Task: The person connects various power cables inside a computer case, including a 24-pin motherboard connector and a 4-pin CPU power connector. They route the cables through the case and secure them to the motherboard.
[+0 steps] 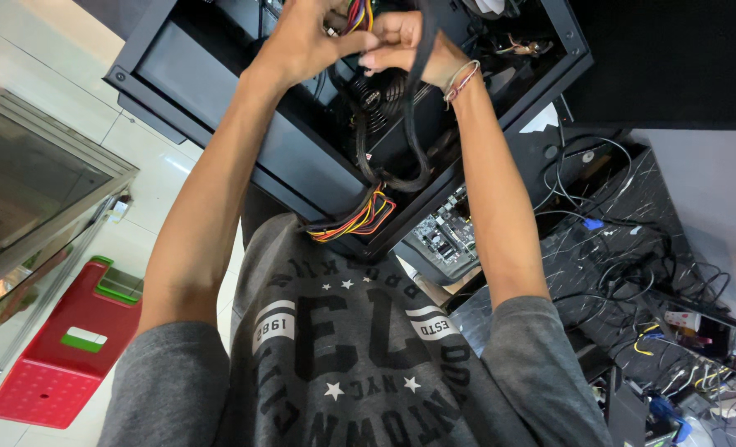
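Two hands [302, 45] [397, 41] grip one black cable [409, 124].

A red plastic stool [57, 348] is standing on the white tiled floor [45, 83] at the left, just beside a glass cabinet [28, 190] with a metal frame. A green circuit board [446, 236] is lying at the near edge of the dark worktop [632, 215], on the right. Loose black and white wires [624, 273] are trailing across that worktop, tangling towards a clutter of small parts [699, 364] at the far right.
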